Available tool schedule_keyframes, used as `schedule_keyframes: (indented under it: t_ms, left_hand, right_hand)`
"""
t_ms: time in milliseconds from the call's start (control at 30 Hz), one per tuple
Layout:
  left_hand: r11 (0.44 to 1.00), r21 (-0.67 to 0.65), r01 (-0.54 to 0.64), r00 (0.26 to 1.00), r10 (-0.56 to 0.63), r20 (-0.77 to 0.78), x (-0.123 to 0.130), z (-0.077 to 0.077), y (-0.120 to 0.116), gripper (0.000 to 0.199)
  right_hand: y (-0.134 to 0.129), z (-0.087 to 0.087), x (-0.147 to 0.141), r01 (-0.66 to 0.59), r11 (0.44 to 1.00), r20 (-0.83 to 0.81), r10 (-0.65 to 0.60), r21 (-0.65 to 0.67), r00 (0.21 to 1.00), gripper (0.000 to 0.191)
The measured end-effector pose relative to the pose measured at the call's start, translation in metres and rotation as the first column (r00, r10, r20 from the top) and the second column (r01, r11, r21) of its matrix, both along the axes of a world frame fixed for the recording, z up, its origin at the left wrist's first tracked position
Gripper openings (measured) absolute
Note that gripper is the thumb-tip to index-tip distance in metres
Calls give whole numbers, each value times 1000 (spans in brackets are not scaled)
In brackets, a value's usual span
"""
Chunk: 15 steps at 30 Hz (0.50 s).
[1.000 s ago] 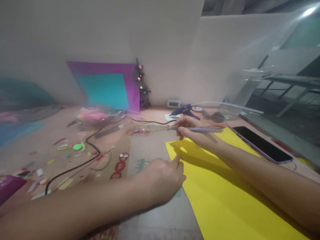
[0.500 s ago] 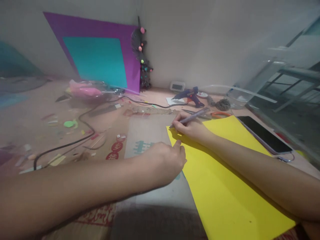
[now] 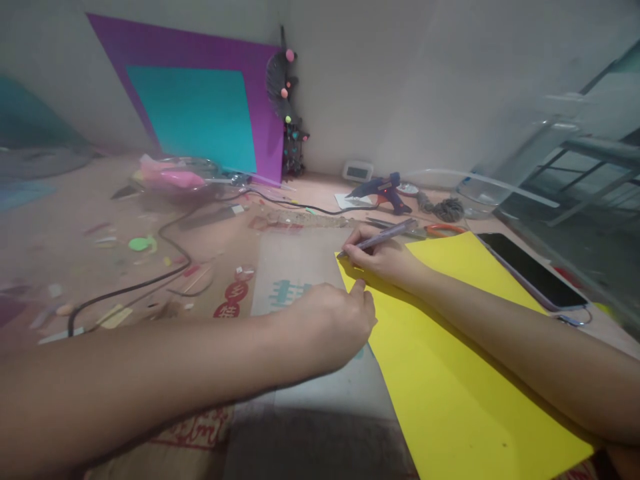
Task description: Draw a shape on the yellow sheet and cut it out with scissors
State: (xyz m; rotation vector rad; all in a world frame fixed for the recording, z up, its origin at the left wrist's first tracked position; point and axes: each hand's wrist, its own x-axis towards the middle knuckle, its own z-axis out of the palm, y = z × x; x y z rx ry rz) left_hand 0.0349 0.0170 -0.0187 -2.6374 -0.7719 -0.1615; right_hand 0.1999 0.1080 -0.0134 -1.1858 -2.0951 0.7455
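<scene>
A yellow sheet of paper [image 3: 465,373] lies slanted across the right half of the work surface. At its far left corner my right hand [image 3: 383,259] is closed around a greyish-purple pen [image 3: 395,231], whose tip touches the paper near the edge. My left hand [image 3: 333,323] is curled, its fingers pressed down on the sheet's left edge just below the pen hand; part of its grip is hidden. Under the left hand and paper lies a pale translucent sheet [image 3: 305,253] with teal print.
Behind the paper stand a glue gun [image 3: 387,192] with a black cord [image 3: 125,291], orange-handled scissors [image 3: 443,230] and a ball of grey yarn [image 3: 447,209]. A phone [image 3: 533,270] lies to the right. Paper scraps litter the left. A purple board [image 3: 270,113] leans on the wall.
The view has shifted very slightly. Both hands keep nearly the same place on the yellow paper, and the pen tip stays near the far left corner.
</scene>
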Motion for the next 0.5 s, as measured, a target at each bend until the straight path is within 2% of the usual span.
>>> schedule_keyframes:
  t_ms: [500]
  left_hand:
    - [1000,-22,9,1000,-9,-4,0,0,2,34]
  right_hand:
    - [1,-3,1,-25,999,-18,26,21,999,15]
